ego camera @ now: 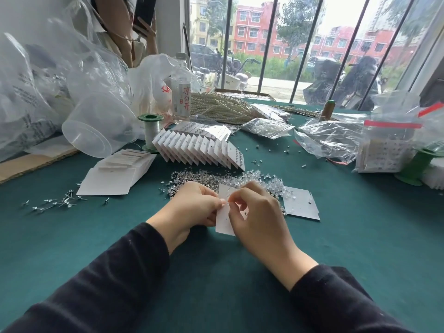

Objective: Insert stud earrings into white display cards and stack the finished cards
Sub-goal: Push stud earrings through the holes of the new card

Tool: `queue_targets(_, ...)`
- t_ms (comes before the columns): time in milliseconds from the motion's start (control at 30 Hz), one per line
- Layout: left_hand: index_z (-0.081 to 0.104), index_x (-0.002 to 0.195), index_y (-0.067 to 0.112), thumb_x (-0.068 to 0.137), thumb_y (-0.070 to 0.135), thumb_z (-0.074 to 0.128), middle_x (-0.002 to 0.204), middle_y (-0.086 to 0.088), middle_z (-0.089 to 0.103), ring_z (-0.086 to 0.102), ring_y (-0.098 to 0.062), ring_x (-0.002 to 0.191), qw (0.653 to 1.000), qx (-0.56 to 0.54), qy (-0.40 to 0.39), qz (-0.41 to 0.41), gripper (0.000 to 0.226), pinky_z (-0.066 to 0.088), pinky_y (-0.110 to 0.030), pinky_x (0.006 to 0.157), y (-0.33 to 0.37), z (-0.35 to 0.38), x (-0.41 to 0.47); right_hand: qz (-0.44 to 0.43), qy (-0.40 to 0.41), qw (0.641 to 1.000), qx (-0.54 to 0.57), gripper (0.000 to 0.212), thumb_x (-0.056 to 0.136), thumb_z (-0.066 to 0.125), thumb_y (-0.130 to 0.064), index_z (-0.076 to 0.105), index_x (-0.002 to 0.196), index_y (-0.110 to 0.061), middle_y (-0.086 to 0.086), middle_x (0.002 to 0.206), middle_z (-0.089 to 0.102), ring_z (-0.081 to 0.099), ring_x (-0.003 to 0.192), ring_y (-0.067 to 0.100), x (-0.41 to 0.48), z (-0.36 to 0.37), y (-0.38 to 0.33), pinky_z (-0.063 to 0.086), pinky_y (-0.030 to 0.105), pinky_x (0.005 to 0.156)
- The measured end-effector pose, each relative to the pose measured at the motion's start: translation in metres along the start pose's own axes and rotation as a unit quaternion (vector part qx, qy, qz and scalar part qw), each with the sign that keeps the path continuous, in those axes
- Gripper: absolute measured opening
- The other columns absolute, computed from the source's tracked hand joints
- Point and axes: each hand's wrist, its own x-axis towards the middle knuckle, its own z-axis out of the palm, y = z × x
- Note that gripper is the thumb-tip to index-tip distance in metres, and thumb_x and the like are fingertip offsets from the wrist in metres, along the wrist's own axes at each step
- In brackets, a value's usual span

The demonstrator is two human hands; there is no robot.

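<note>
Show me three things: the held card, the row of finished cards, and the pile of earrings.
held card (223, 224): head view, lower part, below the fingers.
row of finished cards (199, 147): head view, middle of the row.
pile of earrings (204, 177): head view, left part.

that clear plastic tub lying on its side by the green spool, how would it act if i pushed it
The clear tub probably rolls at a light push, since it rests on its round wall. It looks thin-walled and seems empty, so it is likely light and a little flexible. Its taper would probably make it curve rather than run straight.
</note>
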Motion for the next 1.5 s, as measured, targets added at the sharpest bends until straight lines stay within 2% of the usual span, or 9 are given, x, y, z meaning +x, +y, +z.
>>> queue_targets(433,0.059,0.058,0.004,0.083,-0.002,0.052,0.058,-0.011,0.055,0.052,-0.013,0.047,0.999,0.041,0.001,0.029,0.026,0.042,-0.014,0.041,-0.004,0.002,0.001,-0.025,-0.028,0.999,-0.031,0.008,0.08,0.059,-0.01,0.062,0.074,-0.008,0.001,0.081,0.057,0.055,0.07,0.023,-0.002,-0.001,-0.002,0.047,0.037,0.061)
queue_targets(600,0.067,0.068,0.011,0.089,0.024,0.056,0.058,0.002,0.067,0.058,-0.008,0.046,0.996,0.062,-0.04,0.041,0.027,0.045,-0.017,0.042,0.011,-0.016,0.002,-0.02,0.051,0.998,-0.01,0.005,0.08,0.058,-0.006,0.062,0.077,-0.007,0.004,0.081,0.056,0.054,0.068,0.022,0.0,-0.003,-0.002,0.042,0.029,0.063)
queue_targets(800,0.075,0.079,0.01,0.078,0.006,0.064,0.072,-0.006,0.071,0.061,-0.018,0.063,0.904,0.304,0.285,0.092,0.011,0.052,-0.026,0.074,0.003,-0.077,0.007,0.076,0.123,0.981,0.128,0.017,0.083,0.057,0.003,0.06,0.079,-0.013,0.002,0.087,0.057,0.056,0.079,0.012,0.009,-0.017,0.004,0.046,0.02,0.077)
queue_targets(933,0.075,0.076,0.011,0.073,0.009,0.07,0.072,-0.009,0.07,0.066,-0.027,0.074,0.903,0.344,0.256,0.042,0.006,0.053,-0.033,0.08,-0.003,-0.078,0.015,0.306,0.042,0.831,0.462,0.018,0.089,0.052,-0.001,0.06,0.081,-0.014,0.008,0.083,0.064,0.064,0.07,0.018,0.012,-0.029,0.007,0.055,0.044,0.074)
queue_targets(1100,0.074,0.076,0.011,0.074,0.006,0.064,0.086,-0.01,0.071,0.063,-0.029,0.085,0.875,0.397,0.277,0.035,0.011,0.051,-0.032,0.078,-0.013,-0.071,0.027,0.337,-0.055,0.669,0.66,0.028,0.069,0.059,-0.001,0.064,0.096,-0.003,0.013,0.085,0.07,0.065,0.079,0.03,0.013,-0.035,0.013,0.057,0.043,0.067)
queue_targets(1233,0.074,0.075,0.009,0.076,0.004,0.061,0.083,-0.009,0.071,0.062,-0.027,0.081,0.866,0.398,0.292,0.079,0.013,0.049,-0.029,0.073,-0.011,-0.068,0.027,0.337,-0.117,0.607,0.71,0.03,0.066,0.057,-0.003,0.067,0.094,-0.004,0.016,0.093,0.067,0.066,0.083,0.031,0.011,-0.032,0.015,0.057,0.046,0.073)
queue_targets(1300,0.072,0.074,0.011,0.077,0.008,0.068,0.073,-0.001,0.068,0.061,-0.015,0.07,0.915,0.272,0.26,0.144,0.006,0.047,-0.02,0.065,-0.001,-0.061,0.02,0.336,-0.138,0.586,0.724,0.027,0.069,0.055,-0.004,0.071,0.089,-0.006,0.015,0.095,0.068,0.066,0.084,0.031,0.01,-0.031,0.017,0.056,0.046,0.076)
queue_targets(1400,0.072,0.068,0.019,0.066,0.018,0.073,0.067,0.005,0.067,0.057,-0.007,0.061,0.988,-0.059,0.016,0.144,0.003,0.048,-0.017,0.058,0.02,-0.039,-0.003,0.351,-0.154,0.572,0.725,0.027,0.071,0.051,-0.005,0.074,0.085,-0.007,0.015,0.096,0.069,0.067,0.085,0.031,0.011,-0.03,0.018,0.054,0.048,0.079)
queue_targets(1500,0.072,0.069,0.019,0.063,0.021,0.071,0.07,0.006,0.068,0.059,-0.003,0.063,0.979,-0.088,-0.083,0.167,0.006,0.048,-0.015,0.057,0.023,-0.018,-0.013,0.364,-0.169,0.56,0.725,0.029,0.073,0.051,-0.011,0.071,0.093,-0.009,0.013,0.1,0.068,0.065,0.088,0.03,0.012,-0.028,0.017,0.051,0.048,0.081)
